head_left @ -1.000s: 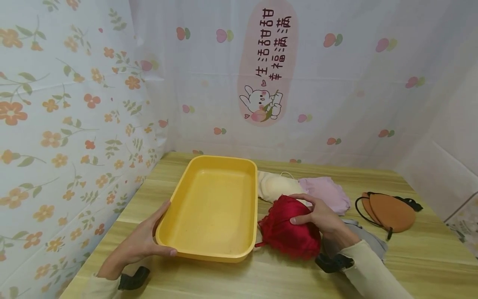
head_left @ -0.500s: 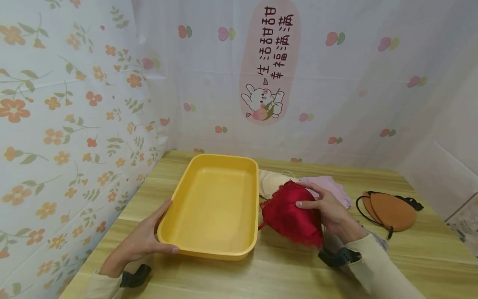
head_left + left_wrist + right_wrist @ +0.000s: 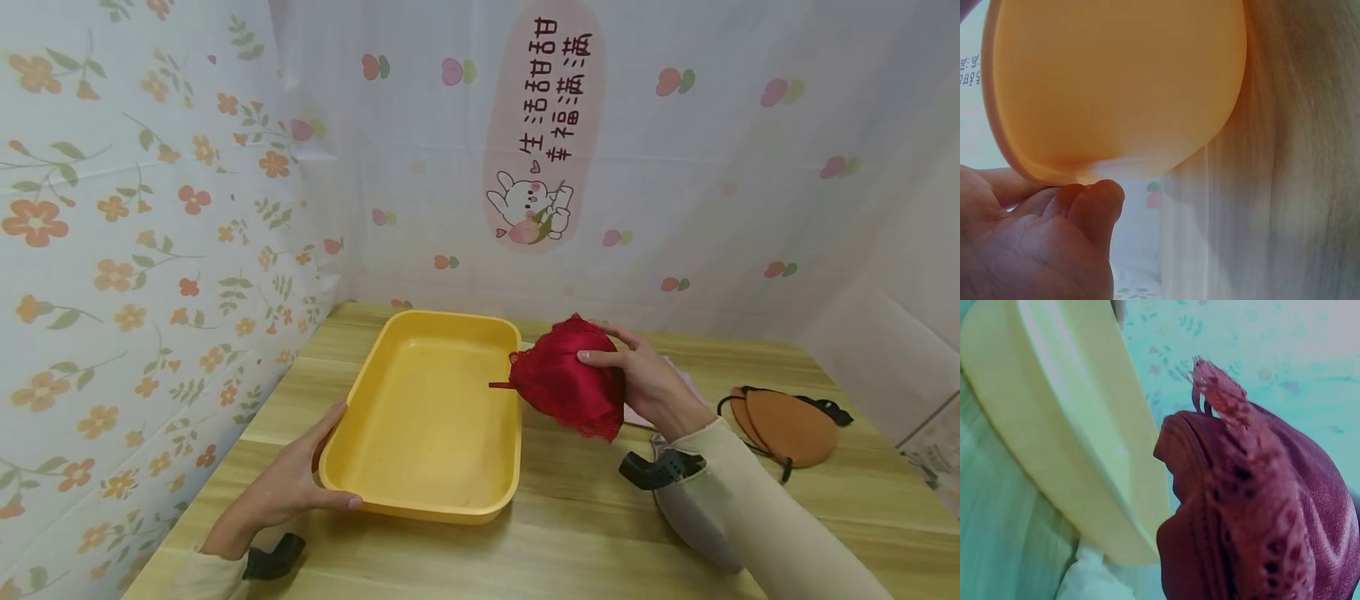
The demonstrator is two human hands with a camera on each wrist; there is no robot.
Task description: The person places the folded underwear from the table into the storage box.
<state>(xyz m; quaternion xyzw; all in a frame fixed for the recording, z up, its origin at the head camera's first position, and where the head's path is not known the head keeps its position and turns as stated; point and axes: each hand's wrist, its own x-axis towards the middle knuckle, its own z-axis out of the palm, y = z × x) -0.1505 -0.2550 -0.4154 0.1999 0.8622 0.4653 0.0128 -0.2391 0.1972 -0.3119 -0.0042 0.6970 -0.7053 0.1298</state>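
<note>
My left hand (image 3: 281,487) grips the near left corner of a yellow plastic tray (image 3: 427,417), thumb along the near side and fingers on the left side. In the left wrist view its fingers lie against the tray wall (image 3: 1116,81). Pinched in my right hand (image 3: 652,387) is a red satin bra (image 3: 570,375) with lace edging, raised beside the tray's right rim. A thin red strap pokes out over that rim. The right wrist view shows the lace edge of the bra (image 3: 1260,487) close up, next to the tray's outer side (image 3: 1079,469). Nothing lies in the tray.
Under my right forearm lies a grey bra cup (image 3: 693,521). A lilac cloth piece (image 3: 641,417) is mostly hidden behind my right hand. Farther right rests an orange-brown bra (image 3: 795,429) with black straps. Patterned cloth (image 3: 420,167) hangs behind the wooden table (image 3: 570,533).
My right hand has lifted the red bra off the table, up and toward the tray's right rim, hiding the cream piece behind. My left hand has stayed on the tray.
</note>
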